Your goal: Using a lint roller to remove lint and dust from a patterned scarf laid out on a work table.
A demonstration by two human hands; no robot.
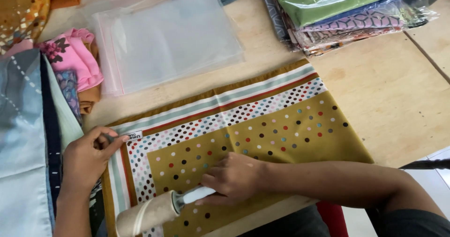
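A folded olive-mustard scarf [290, 124] with coloured dots and striped borders lies flat on the wooden table [389, 91]. My right hand [232, 177] reaches across it from the right and grips the pale handle of a lint roller [152, 212], whose beige roll rests on the scarf's near left corner. My left hand [89, 157] pinches the scarf's left edge beside a small white label [134, 135].
A stack of clear plastic bags [173, 37] lies behind the scarf. Bagged folded fabrics [342, 12] are piled at the back right. Loose scarves, pink [72, 54], grey-blue [21, 138] and orange, are heaped at the left. The table's edge runs near right.
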